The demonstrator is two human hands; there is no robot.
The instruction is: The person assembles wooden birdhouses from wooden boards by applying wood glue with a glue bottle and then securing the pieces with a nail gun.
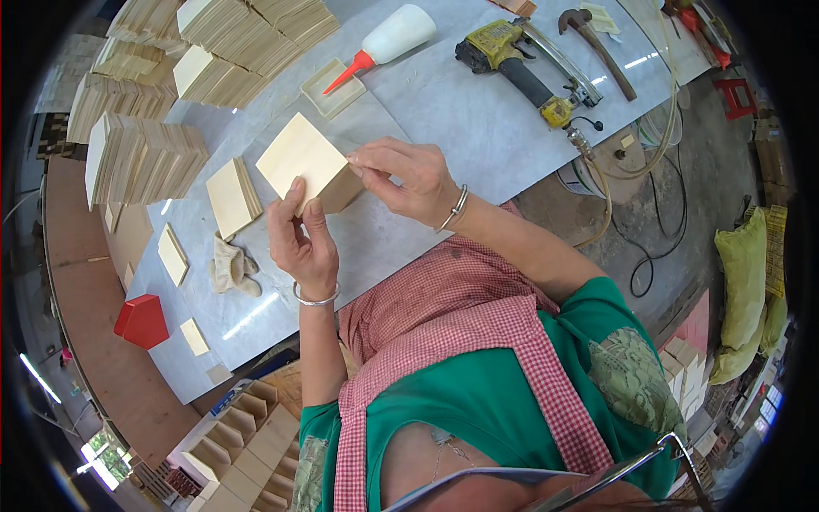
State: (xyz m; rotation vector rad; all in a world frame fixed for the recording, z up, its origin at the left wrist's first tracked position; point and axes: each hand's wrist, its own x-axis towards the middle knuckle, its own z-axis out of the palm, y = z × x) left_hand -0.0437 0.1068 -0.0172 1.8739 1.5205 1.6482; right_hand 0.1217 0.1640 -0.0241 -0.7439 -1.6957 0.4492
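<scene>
A small pale wooden box (pixel 300 157) stands on the worktable in front of me, with a flat square panel on its upper side. My left hand (pixel 303 249) grips its near edge, the thumb and a finger against the wood. At the box's right corner, the fingertips of my right hand (pixel 408 177) are pinched together on the edge; whether anything small lies between them is hidden. Just left of the box lies a short stack of thin wooden panels (pixel 234 198). Beyond it, a white glue bottle (pixel 397 34) rests with its red nozzle over a shallow tray (pixel 357 107).
Tall stacks of wooden panels (pixel 145 160) line the table's left side. A crumpled glove (pixel 232 266), loose panels (pixel 173 255) and a red box (pixel 142 322) lie nearer. A nail gun (pixel 517 72) with an air hose (pixel 607 200) and a hammer (pixel 597 53) occupy the right.
</scene>
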